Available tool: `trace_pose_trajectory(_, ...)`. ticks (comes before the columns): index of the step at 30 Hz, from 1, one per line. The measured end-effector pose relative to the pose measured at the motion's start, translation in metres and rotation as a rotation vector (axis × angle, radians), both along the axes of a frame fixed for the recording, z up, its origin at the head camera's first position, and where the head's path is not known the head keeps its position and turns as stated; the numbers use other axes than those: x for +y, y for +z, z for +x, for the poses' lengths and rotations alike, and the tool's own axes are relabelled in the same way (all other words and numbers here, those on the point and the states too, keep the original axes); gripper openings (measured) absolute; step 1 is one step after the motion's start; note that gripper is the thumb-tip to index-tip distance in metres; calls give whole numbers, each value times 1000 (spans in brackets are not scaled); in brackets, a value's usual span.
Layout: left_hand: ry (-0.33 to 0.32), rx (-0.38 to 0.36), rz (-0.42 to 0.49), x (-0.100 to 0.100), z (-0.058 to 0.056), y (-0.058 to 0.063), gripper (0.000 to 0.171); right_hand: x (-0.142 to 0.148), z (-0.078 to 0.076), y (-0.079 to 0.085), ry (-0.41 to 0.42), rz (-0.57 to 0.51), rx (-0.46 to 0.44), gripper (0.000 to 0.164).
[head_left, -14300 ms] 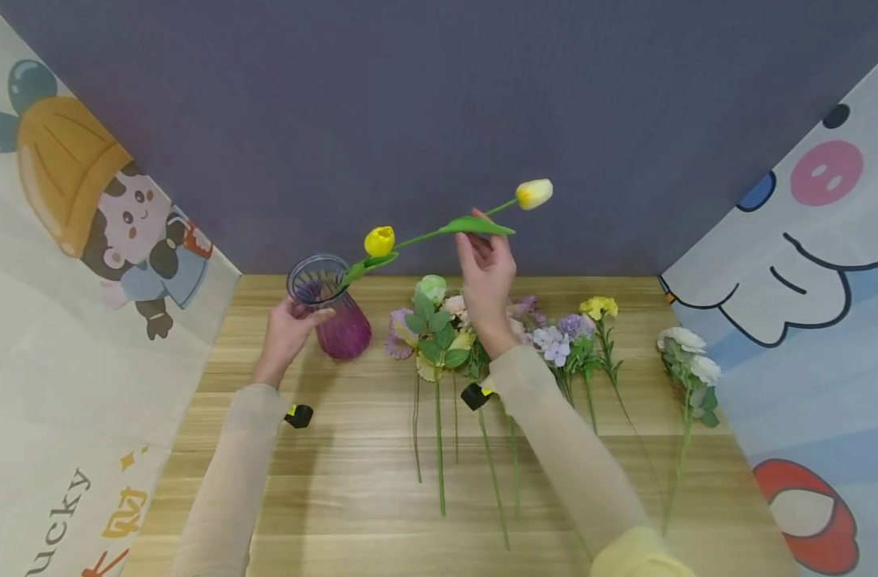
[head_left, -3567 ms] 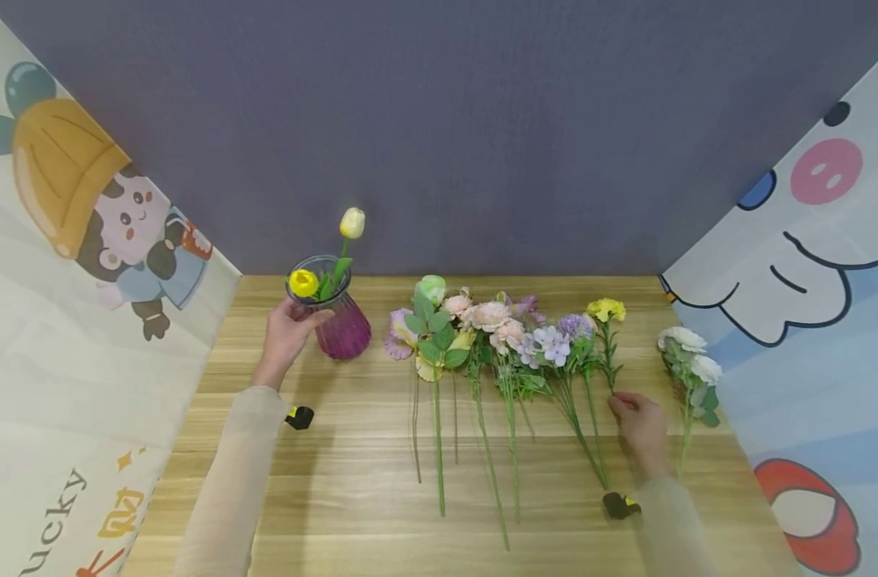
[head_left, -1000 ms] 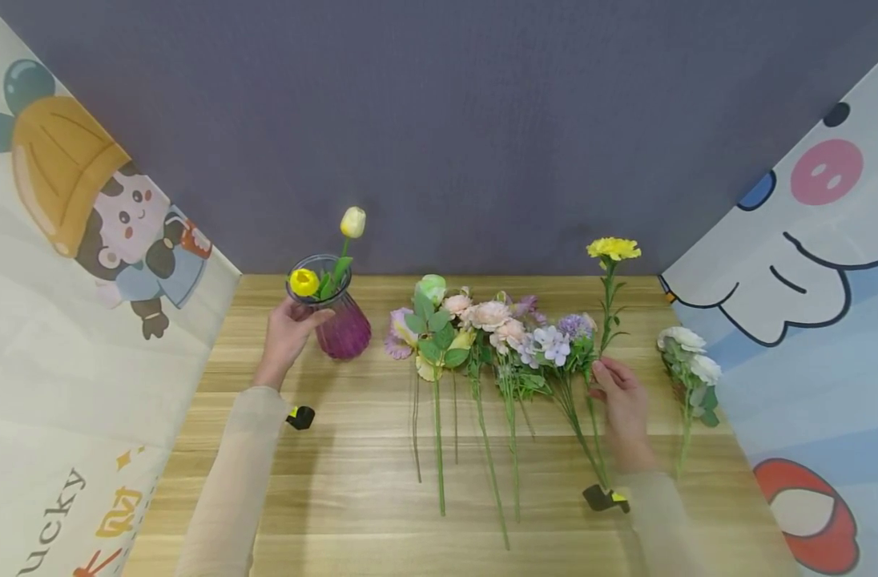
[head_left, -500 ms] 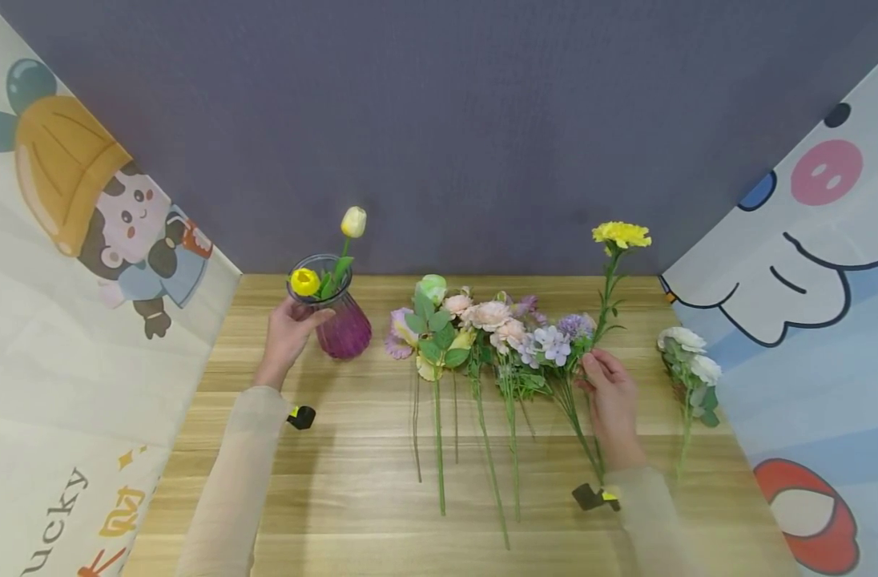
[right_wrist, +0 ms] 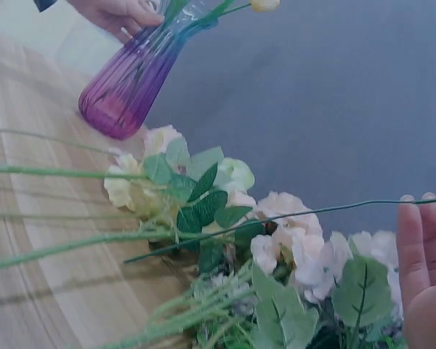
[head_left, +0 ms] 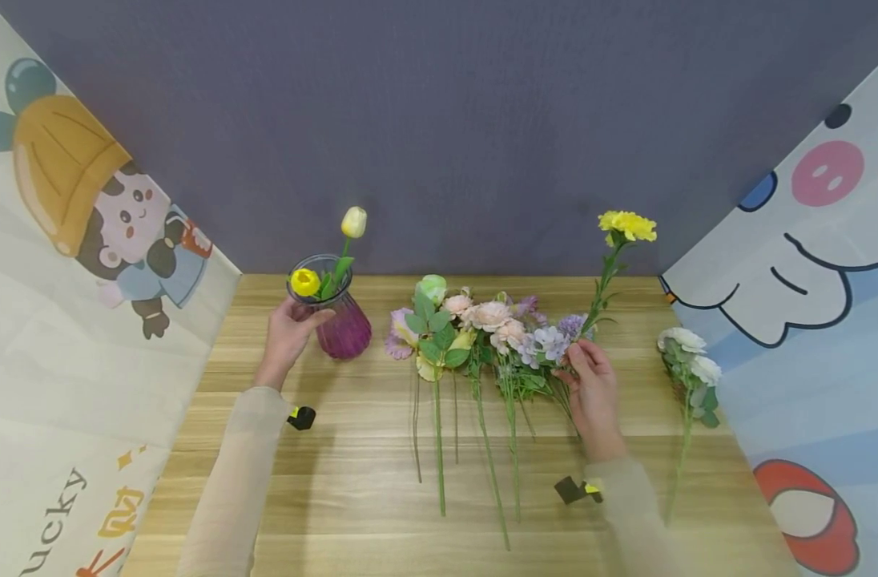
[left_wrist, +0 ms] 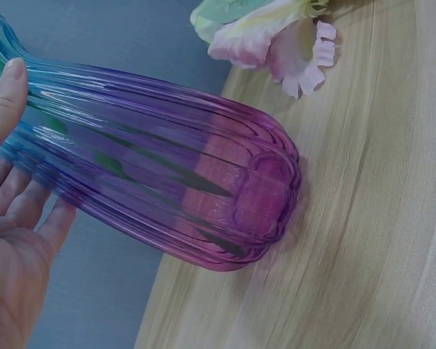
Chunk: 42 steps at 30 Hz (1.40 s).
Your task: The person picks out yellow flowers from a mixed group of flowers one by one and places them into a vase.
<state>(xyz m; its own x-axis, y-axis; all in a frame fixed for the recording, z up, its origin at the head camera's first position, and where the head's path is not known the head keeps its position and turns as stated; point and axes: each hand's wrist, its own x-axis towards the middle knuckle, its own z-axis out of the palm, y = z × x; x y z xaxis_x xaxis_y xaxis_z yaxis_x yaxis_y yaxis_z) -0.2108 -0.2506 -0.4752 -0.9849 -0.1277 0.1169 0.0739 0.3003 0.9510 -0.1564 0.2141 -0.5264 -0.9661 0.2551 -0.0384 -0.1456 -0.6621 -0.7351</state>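
Observation:
My left hand [head_left: 286,340] grips the glass vase [head_left: 344,328] just under its rim, thumb in front. The vase fades from blue at the neck to purple-pink at the base, which stands on the table. In it are a yellow tulip [head_left: 305,282], leaning over the left of the rim, and a taller cream tulip [head_left: 354,222]. With thumb and fingers my right hand [head_left: 594,397] pinches the stem of a yellow carnation [head_left: 628,226], its bloom up and tilted right. In the right wrist view the thin bare stem [right_wrist: 334,209] reaches out past the fingers, above the lying flowers.
Between the hands lies a row of artificial flowers: a green-leaved stem [head_left: 439,437], pink blooms [head_left: 489,315], lilac blooms [head_left: 550,343]. A white-flowered stem [head_left: 684,340] lies near the wooden table's [head_left: 381,497] right edge. A grey panel [head_left: 439,144] rises behind.
The cream tulip, first in my right hand, now stands in the vase. Since then my right hand has picked the yellow carnation off the table, raised it and moved left. My left hand keeps its grip.

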Motion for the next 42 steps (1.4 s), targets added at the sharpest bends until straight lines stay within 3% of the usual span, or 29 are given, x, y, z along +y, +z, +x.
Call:
trace_pose_trajectory(9, -5, 7, 9, -1, -1, -1, 53, -19, -12, 13, -6, -73, -7, 10)
trace_pose_trajectory(15, -5, 2, -4, -1, -1, -3, 54, -32, -15, 21, -1, -36, -29, 10)
trace_pose_trajectory(22, -10, 0, 5, -1, -1, -3, 54, -43, -18, 25, 30, -58, 16, 11)
trace_pose_trajectory(42, 10, -32, 2, 0, -1, -2, 55, -89, -24, 43, 93, 45, 109, 5)
